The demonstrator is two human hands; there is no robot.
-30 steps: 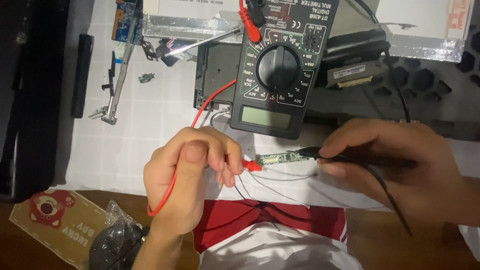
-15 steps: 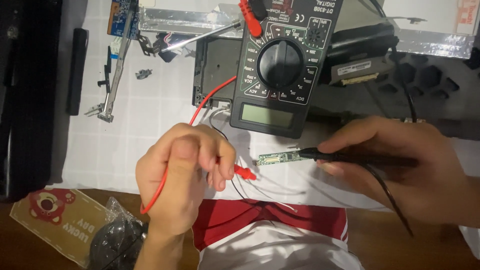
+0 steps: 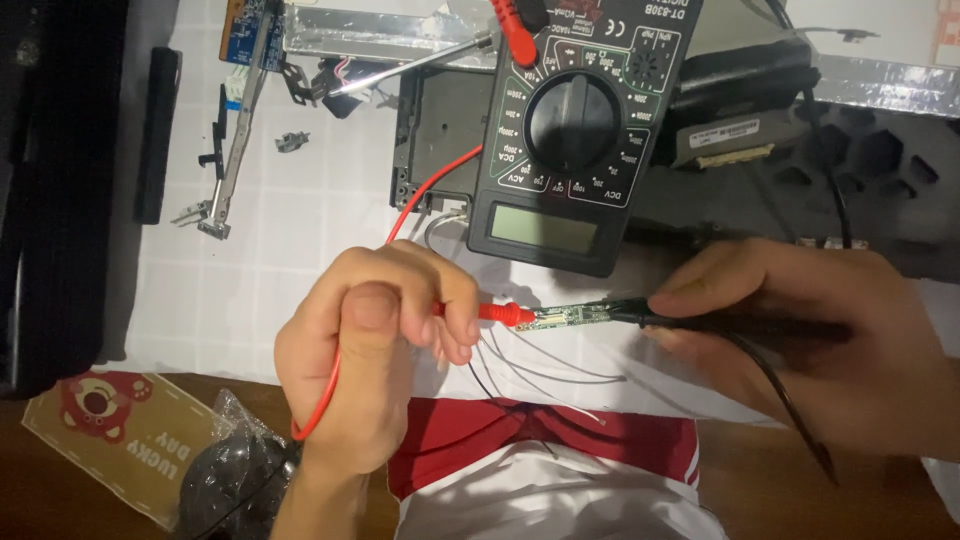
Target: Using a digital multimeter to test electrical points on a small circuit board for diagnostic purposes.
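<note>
A small green circuit strip (image 3: 572, 316) is seen just below the multimeter (image 3: 575, 130), lying on the white mat (image 3: 300, 220). The red probe (image 3: 495, 313) is pinched in the closed left hand (image 3: 375, 350) and set at the strip's left end; the black probe (image 3: 690, 318) is gripped by the right hand (image 3: 810, 340) at its right end. The strip is judged light, stiff and fragile, best held by its edges.

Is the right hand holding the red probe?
No: the right hand holds the black probe, while the left hand holds the red probe, both tips at the small circuit board.
</note>
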